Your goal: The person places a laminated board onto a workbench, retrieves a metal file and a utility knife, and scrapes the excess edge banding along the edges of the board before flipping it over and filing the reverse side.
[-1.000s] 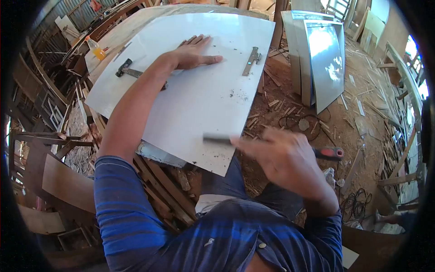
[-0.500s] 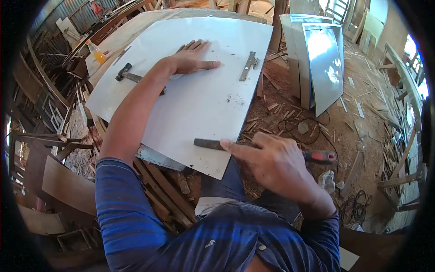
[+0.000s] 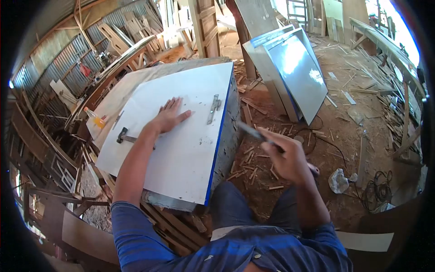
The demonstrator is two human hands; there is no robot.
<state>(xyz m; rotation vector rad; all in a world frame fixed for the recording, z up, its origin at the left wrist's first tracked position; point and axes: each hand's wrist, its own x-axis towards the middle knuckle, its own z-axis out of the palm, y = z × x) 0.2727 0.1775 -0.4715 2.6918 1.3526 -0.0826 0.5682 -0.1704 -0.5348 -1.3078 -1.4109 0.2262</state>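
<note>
My left hand (image 3: pixel 166 117) lies flat on a white panel (image 3: pixel 181 158), fingers spread, holding nothing. The panel rests on a workbench and shows a blue strip along its right edge. In my right hand (image 3: pixel 289 156) is a flat file (image 3: pixel 250 131) with a black-and-red handle, slightly blurred. Its blade points up and left, just off the panel's right edge; whether it touches anything there I cannot tell. A metal slide bolt (image 3: pixel 213 109) lies on the panel right of my left hand. To the left, a hammer (image 3: pixel 122 135) lies partly behind my left forearm.
A bottle of orange liquid (image 3: pixel 96 119) stands at the bench's left side. Beyond the right side, a glossy-faced cabinet (image 3: pixel 297 68) stands on the floor. Wood offcuts (image 3: pixel 248 163), a plastic bag (image 3: pixel 338 181) and a coiled cable (image 3: pixel 378 190) lie on the ground.
My right hand has lifted the file off the panel's near corner and moved it out beyond the right edge. My left hand stays flat on the panel. The head view has tilted up.
</note>
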